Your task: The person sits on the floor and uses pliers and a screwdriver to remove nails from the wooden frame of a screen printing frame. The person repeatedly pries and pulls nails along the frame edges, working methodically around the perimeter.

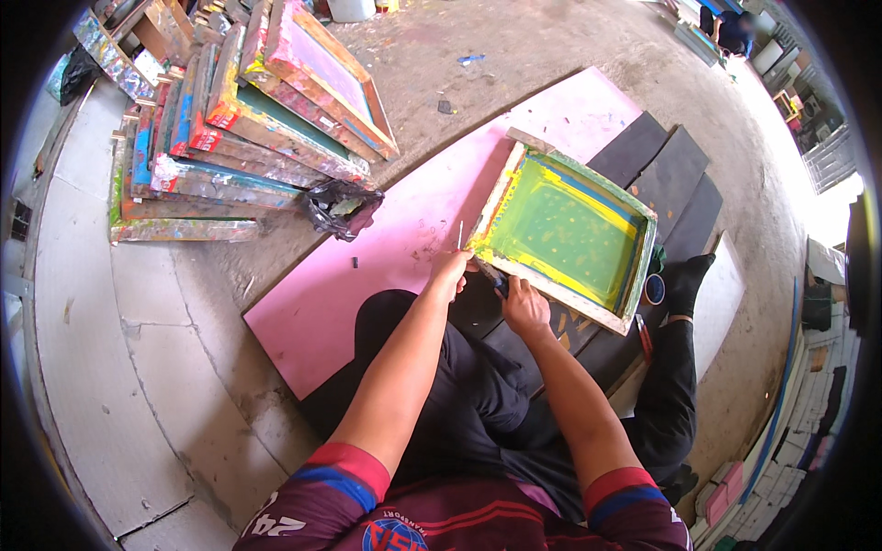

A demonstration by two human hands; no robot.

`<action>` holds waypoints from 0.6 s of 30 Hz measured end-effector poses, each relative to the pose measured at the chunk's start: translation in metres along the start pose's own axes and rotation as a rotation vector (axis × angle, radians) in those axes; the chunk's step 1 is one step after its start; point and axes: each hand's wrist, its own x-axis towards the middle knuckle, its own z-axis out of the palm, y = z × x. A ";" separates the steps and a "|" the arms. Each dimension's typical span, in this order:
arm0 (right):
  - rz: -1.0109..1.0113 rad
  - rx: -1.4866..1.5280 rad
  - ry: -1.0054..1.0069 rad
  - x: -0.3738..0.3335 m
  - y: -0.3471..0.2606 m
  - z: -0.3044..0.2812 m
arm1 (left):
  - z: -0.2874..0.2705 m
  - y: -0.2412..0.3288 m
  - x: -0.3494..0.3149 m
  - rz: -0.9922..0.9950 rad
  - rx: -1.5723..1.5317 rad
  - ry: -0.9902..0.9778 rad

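Lying with green mesh (588,243) showing, across a pink board (317,312) and dark boards (657,156): a framed screen (568,231), wooden-sided and streaked yellow near its inner edges. At its near left corner, curled in close: the left hand (447,273), with a thin pale strip (461,236) standing up beyond the fingers; cannot tell whether pinching the strip, the corner or both. Just right of that, beside the near rail (581,310): the right hand (526,307), clasped round a dark-handled tool (496,278) pointing left toward the same corner.

Probably light for its breadth, being mostly mesh within slim wood. Likely stiff along the rails, but springy across the middle and easily dented or torn by a hard point. Possibly tacky or slick under the yellow; cannot tell wet from dry. Best taken by two opposite sides, the left rail (493,195) and the right rail (643,266), gripping wood from outside with palms off the mesh. To steady the near left corner, better to press on solid wood, well clear of the tool's tip. Go gently at the near right corner, close to a tape roll (654,290) and a slim red object (645,338): liable to catch if dragged that way.
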 end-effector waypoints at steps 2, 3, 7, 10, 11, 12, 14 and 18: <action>0.022 0.076 -0.064 -0.002 -0.009 -0.008 | -0.005 -0.002 0.004 -0.011 -0.017 0.006; 0.032 0.114 -0.097 -0.003 -0.012 -0.011 | -0.007 -0.004 0.008 -0.002 -0.035 0.024; 0.070 0.425 -0.344 -0.003 -0.005 -0.006 | -0.003 0.006 -0.001 -0.032 -0.008 0.096; 0.192 0.787 -0.608 0.005 0.007 0.010 | -0.008 0.009 0.003 0.028 -0.167 0.258; 0.240 0.873 -0.655 0.007 -0.001 -0.004 | -0.010 0.007 0.004 0.081 -0.286 0.365; 0.290 0.959 -0.700 0.009 -0.006 -0.014 | -0.012 0.007 0.007 0.077 -0.300 0.415; 0.342 1.038 -0.726 0.018 -0.008 -0.022 | -0.019 0.003 0.022 0.073 -0.326 0.509; 0.376 1.134 -0.779 0.031 -0.003 -0.030 | -0.020 -0.002 0.036 0.082 -0.342 0.603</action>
